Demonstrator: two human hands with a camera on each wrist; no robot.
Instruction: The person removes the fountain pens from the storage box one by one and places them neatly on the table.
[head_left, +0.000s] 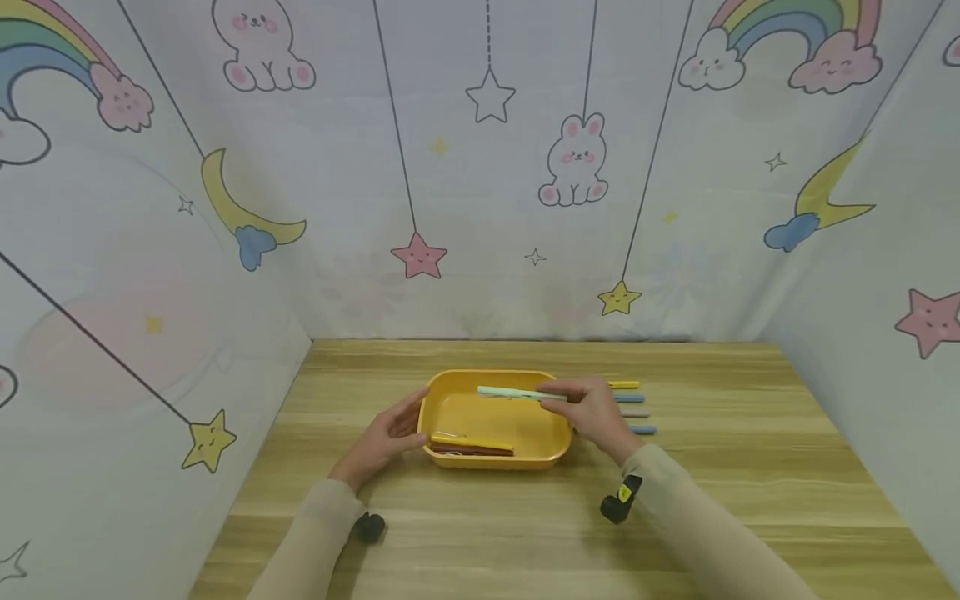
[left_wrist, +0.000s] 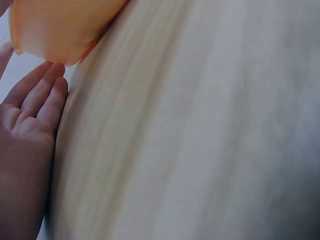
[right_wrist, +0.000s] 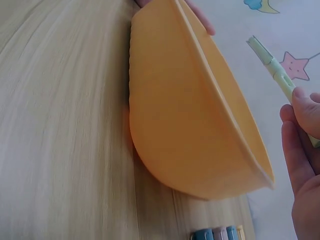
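Note:
My right hand pinches a pale green pen by one end, holding it over the right part of a yellow plastic basket. In the right wrist view the pen slants up past the basket's rim, and my thumb hides part of its lower end. At the basket's left end, my left hand touches the rim with fingers and thumb spread apart. The left wrist view shows its fingers nearly straight against the basket's outer wall. Inside, along the near wall, lie a yellow pen and a dark red pen.
To the right of the basket several pens lie in a row on the wooden table: a yellow one, a blue one, a pinkish one and another blue one. Patterned cloth walls enclose the table's back and sides.

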